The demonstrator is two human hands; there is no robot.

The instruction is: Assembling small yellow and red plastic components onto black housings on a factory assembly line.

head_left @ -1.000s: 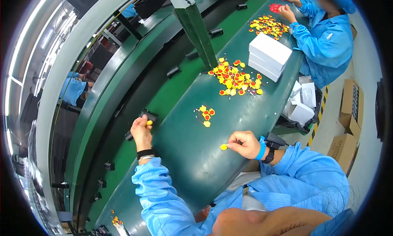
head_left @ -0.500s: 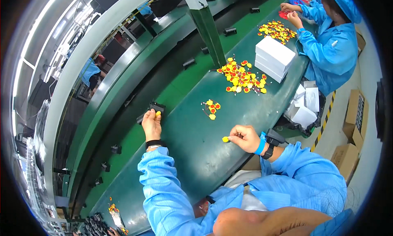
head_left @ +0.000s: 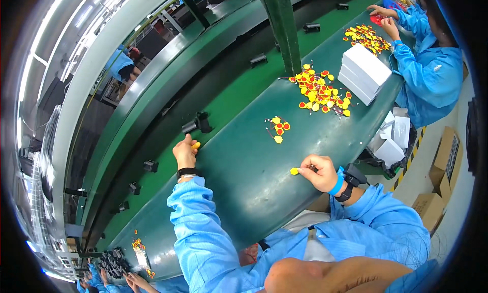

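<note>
Disc (head_left: pixel 294 171), yellow – pinched at its right edge between thumb and index finger of the right hand (head_left: pixel 320 175), over the near side of the green worktop (head_left: pixel 239 181); contact with that surface cannot be told. Outline near round, so no marked long axis; the free edge points left, away from the fingertips. Right-hand grip nearly closed at the tips, other fingers curled toward the palm. Blue band (head_left: pixel 336 184) around that wrist.

Left hand (head_left: pixel 184 154): past the worktop's far edge, over the lower green belt. Fingers bent, grip narrow, with a yellow piece (head_left: pixel 196 146) at its right side. Visible part is short and oblong, long axis slanting from lower left to upper right; the remainder is hidden by the fingers.

Black device (head_left: pixel 197 124) lies on the belt just beyond the left fingertips; touch or gap cannot be told. Its cylindrical part points lower left, the blockier end upper right.

Small cluster (head_left: pixel 279 128) of yellow and red discs sits beyond the right hand – the nearest disc has a dark lead running to the upper left. Larger pile (head_left: pixel 320 93) farther along, beside stacked white boxes (head_left: pixel 364 73). Co-worker (head_left: pixel 427 79) in blue sits past these.
</note>
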